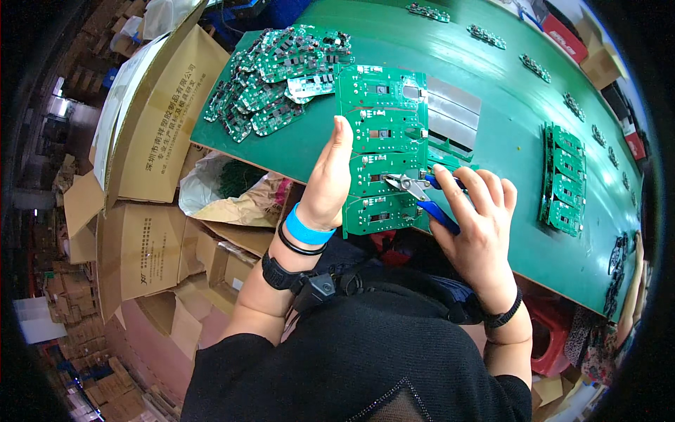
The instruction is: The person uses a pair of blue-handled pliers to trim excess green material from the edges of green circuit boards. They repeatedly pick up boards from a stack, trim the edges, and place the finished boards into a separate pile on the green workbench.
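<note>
My left hand [327,183] grips the left edge of a green circuit board panel [365,165], thumb up along the edge and fingers hidden behind it. Several joined boards run down the panel, which is held at the table's near edge. In my right hand [481,221] is a pair of side cutters [443,215] with blue handles. Their metal jaws lie over the lower part of the panel, near a seam between two boards; whether they touch it I cannot tell. The right fingers are wrapped around the handles.
A heap of separated boards [295,63] covers the table's left end. Grey metal strips [453,116] lie beyond the panel. To the right stands a stack of panels [566,183], with small board piles along the far edge. Open cardboard boxes [158,119] stand left; a red stool [545,337] is at right.
</note>
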The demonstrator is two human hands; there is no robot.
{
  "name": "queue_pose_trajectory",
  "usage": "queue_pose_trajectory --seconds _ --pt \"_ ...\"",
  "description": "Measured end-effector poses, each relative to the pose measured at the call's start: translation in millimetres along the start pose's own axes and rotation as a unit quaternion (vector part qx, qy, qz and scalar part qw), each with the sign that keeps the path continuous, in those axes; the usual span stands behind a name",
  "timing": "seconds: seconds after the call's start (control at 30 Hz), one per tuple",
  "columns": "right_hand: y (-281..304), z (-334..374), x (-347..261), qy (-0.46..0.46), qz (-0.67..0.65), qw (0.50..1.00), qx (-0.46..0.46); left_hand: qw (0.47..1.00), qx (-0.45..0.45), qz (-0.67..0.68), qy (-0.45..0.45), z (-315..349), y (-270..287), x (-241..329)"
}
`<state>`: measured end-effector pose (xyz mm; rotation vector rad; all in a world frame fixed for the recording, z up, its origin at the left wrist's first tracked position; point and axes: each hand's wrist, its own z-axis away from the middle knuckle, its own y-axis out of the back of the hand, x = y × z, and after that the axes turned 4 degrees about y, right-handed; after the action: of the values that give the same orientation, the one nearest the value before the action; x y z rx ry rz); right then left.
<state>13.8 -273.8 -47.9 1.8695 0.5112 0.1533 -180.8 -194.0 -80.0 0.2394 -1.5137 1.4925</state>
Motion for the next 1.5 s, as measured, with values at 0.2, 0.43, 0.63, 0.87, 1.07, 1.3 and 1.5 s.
queue_pose_trajectory --seconds 0.2,0.43,0.63,0.87,1.07,1.3,1.5 --pt "-3.8 2.4 2.8 0.009 -0.002 1.000 0.004 0.999 -0.013 0.035 0.004 -0.1 -0.2 0.4" --pt "1.7 4.8 19.7 -0.048 -0.055 0.991 0.116 0.980 -0.028 0.174 0.087 3.1 16.1 1.5" --pt "-9.1 6.4 28.7 -0.077 -0.054 0.992 0.086 0.936 -0.143 0.304 0.103 7.4 35.3 -15.6" --pt "-18.6 7.5 27.4 -0.086 -0.040 0.992 0.083 0.936 -0.115 0.318 0.101 8.2 21.6 -21.4" --pt "-17.7 10.8 28.8 -0.095 -0.032 0.992 0.078 0.923 -0.157 0.340 0.093 5.7 20.3 -25.2" --pt "0.8 22.7 41.2 -0.100 -0.101 0.983 0.115 0.989 -0.045 0.104 0.091 -8.3 7.8 -6.8" --pt "8.1 29.1 13.6 -0.007 -0.093 0.995 -0.041 0.995 -0.048 0.074 0.052 -16.2 1.3 -2.6"
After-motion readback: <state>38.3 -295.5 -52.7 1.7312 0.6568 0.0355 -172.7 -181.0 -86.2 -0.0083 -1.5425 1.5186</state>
